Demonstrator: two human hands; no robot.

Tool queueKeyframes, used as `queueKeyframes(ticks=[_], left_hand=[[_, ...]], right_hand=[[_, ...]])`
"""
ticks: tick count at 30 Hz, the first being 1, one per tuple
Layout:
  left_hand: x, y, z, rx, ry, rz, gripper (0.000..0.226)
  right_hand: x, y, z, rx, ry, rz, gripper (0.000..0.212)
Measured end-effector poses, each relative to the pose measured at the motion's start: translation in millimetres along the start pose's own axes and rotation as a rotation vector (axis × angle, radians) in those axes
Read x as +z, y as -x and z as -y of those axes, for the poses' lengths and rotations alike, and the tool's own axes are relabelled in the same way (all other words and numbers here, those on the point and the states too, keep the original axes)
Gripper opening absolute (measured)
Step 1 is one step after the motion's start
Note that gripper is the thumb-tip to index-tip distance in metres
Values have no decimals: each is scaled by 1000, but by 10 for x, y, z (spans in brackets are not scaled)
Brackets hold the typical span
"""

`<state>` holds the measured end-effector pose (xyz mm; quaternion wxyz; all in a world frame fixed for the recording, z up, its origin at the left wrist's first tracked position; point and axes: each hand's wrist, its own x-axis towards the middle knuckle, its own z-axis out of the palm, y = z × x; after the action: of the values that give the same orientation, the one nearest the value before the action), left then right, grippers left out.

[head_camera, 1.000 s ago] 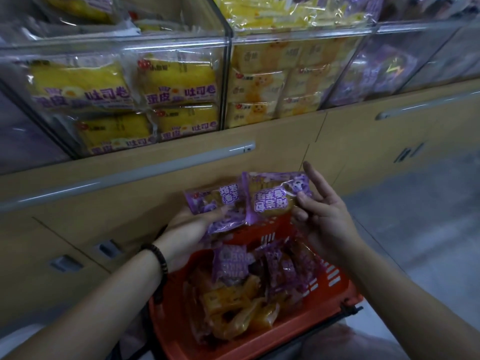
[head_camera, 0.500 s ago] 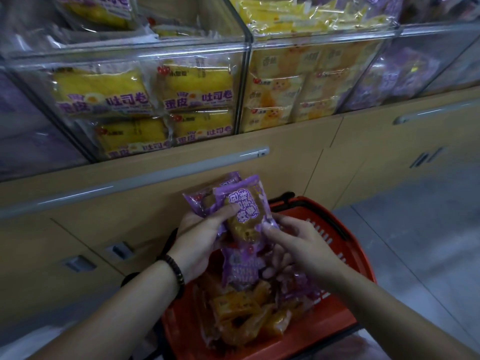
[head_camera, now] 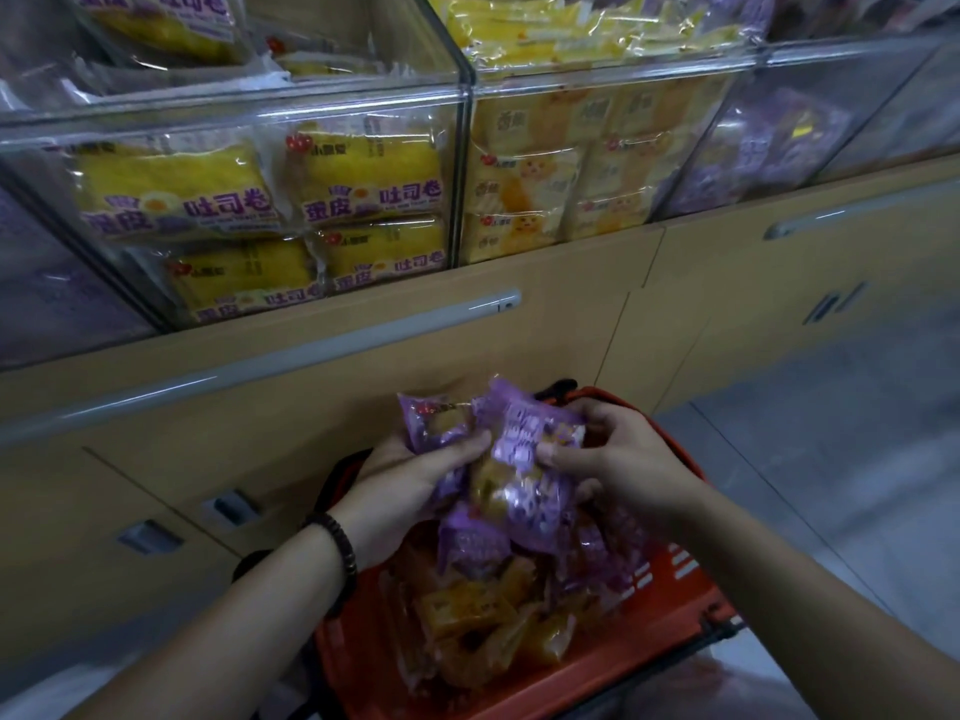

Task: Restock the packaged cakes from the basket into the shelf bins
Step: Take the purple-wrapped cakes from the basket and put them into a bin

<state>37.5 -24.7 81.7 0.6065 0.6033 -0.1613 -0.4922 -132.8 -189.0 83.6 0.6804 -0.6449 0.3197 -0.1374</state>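
Over the red basket (head_camera: 613,672) I hold a bunch of purple cake packs (head_camera: 514,459). My left hand (head_camera: 410,480) grips the packs from the left, thumb across their front. My right hand (head_camera: 618,459) pinches the right edge of the front purple pack. More purple packs (head_camera: 470,545) and yellow-orange packs (head_camera: 467,615) lie in the basket below. Above stand clear shelf bins: one with large yellow cake packs (head_camera: 363,179), one with pale yellow packs (head_camera: 561,168), and one further right with purple packs (head_camera: 763,148).
Tan cabinet doors (head_camera: 171,433) with recessed grey handles run under the bins, topped by a grey rail (head_camera: 260,366). Grey floor (head_camera: 831,433) lies to the right. The basket sits close against the cabinet front.
The purple packs, spread side by side a second ago, are now gathered into one bunch. My right hand, then open-fingered, now pinches the front pack. The view moved nearer the bins.
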Motion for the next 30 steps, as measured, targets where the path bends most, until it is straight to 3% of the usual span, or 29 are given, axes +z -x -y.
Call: queueKeyframes(ticks=[4,8,12,17,19,22,26,30], left_hand=[[17,14,-36,-22,129,-25,45],[30,-5,-23,33,105,-47,39],[-5,-60,6,104,48,-135,27],[-11,39,-3,258,-45,-129,37],[-22,146,-42,332,-128,-126,41],[13,330,-115,435,-305,-115,35],[221,463,-116,493,-261,-177,39],[449,543,-316,599,-304,-143,52]], right_hand=[[-37,-33,-72,103,-222,-121,38],[25,3,-126,174,-191,26,56],[38,92,-14,10,-65,18,47],[4,212,125,-175,53,79,60],[-19,281,192,-253,167,69,74],[-63,419,342,-450,565,22,88],[-89,627,549,-631,900,-9,57],[-190,826,756,-659,1008,15,60]])
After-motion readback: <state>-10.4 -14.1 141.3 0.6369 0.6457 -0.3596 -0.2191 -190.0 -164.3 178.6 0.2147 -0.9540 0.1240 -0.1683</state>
